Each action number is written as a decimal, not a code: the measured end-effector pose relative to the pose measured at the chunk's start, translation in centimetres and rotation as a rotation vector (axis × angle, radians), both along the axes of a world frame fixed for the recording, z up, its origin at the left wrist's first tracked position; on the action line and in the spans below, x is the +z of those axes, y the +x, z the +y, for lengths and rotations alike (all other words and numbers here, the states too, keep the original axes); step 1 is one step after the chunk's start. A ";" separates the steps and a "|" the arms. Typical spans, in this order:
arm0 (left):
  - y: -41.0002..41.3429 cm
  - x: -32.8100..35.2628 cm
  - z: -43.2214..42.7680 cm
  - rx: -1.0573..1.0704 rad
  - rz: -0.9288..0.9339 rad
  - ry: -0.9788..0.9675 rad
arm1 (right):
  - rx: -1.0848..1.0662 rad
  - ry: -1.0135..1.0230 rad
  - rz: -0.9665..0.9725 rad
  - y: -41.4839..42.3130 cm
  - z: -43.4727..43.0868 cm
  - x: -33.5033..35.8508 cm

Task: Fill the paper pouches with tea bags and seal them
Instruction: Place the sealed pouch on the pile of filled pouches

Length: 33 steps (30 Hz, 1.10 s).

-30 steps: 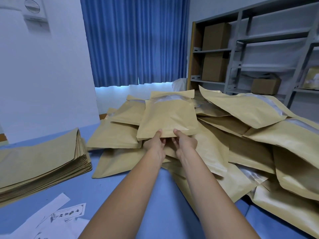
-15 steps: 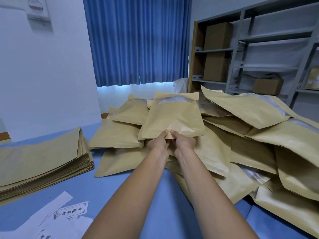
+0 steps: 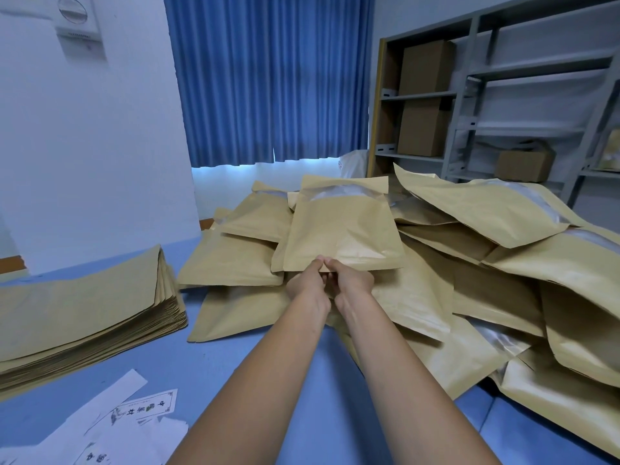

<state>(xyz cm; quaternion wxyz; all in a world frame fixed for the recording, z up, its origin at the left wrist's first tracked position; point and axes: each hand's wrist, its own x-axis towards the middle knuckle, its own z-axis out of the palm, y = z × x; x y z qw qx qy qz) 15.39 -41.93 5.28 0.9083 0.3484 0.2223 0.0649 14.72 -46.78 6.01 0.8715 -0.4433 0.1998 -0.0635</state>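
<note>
Left hand (image 3: 307, 285) and right hand (image 3: 354, 283) side by side, touching. Fingers (image 3: 317, 263) of both curled, pinching mid near edge of one pouch (image 3: 345, 229). Pouch sits atop the pile of bulging pouches (image 3: 486, 280), left-centre, clear-strip end away. Can't tell if it's lifted clear. Stack of flat pouches (image 3: 84, 313) on desk (image 3: 302, 397), left of pile. Printed slips (image 3: 134, 414) left of pile, nearer the person.
</note>
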 end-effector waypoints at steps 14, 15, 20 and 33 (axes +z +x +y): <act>-0.4 -0.4 0.0 -0.020 -0.050 -0.042 | -0.167 -0.081 0.010 0.1 -0.3 -0.9; -0.5 -0.5 -0.1 -0.030 -0.051 -0.042 | -0.192 -0.101 0.022 0.1 -0.6 -0.9; -0.4 0.1 -0.4 -0.065 -0.070 -0.015 | 0.006 -0.171 -0.077 -1.4 -0.6 0.2; 2.1 5.0 -1.2 -0.374 -0.133 0.219 | -0.173 0.157 -0.177 3.2 -4.2 4.4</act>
